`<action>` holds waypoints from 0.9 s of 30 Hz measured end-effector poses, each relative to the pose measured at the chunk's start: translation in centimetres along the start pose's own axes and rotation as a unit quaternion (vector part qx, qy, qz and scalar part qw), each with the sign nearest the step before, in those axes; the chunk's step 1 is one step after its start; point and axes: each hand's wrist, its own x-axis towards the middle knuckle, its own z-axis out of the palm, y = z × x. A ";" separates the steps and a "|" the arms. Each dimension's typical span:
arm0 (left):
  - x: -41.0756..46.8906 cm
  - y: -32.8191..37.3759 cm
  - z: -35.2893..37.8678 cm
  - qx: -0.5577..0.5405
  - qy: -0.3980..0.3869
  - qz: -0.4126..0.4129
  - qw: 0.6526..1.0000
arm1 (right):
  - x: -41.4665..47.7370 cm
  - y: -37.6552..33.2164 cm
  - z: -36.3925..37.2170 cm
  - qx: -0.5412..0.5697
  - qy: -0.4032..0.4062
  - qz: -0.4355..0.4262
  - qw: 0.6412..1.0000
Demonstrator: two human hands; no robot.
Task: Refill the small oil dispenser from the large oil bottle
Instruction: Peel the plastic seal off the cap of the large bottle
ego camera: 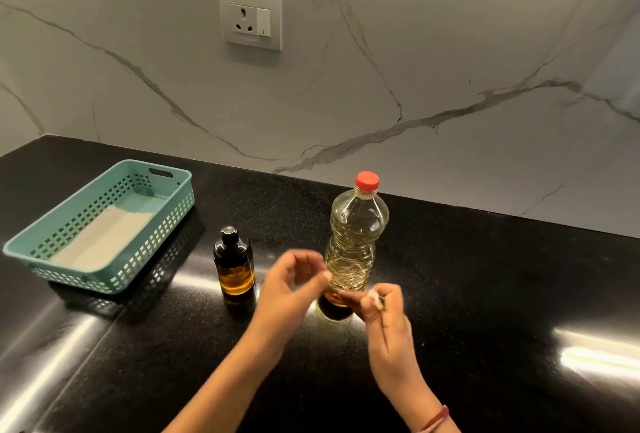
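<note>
Opening stage, both vessels capped. The large oil bottle (353, 245), its red cap (367, 180) on, stands upright on the black countertop (485, 276). The small oil dispenser (233, 266), black-capped and seemingly part-filled, stands near it to your left.

Your left hand (294, 287) hovers before the bottle, its fingers loosely curled round nothing. Your right hand (386, 314) pinches a small white scrap (373, 296) (too blurred to identify).

The next move likely calls for putting the scrap down and unscrewing both caps. The teal basket (86, 276), holding white paper (104, 235), stands well apart, and nothing seems to obstruct either vessel.
</note>
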 end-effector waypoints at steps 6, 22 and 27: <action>7.5 2.5 -0.8 0.161 -0.103 0.045 0.980 | 1.5 0.6 -0.1 0.070 -0.021 0.071 0.995; 11.9 -1.1 1.3 0.117 -0.287 -0.013 0.951 | 3.1 0.4 -0.8 -0.106 0.094 -0.118 0.983; 12.0 -1.5 1.4 0.128 -0.259 -0.008 0.957 | 3.6 1.5 -0.4 -0.182 0.129 -0.184 0.957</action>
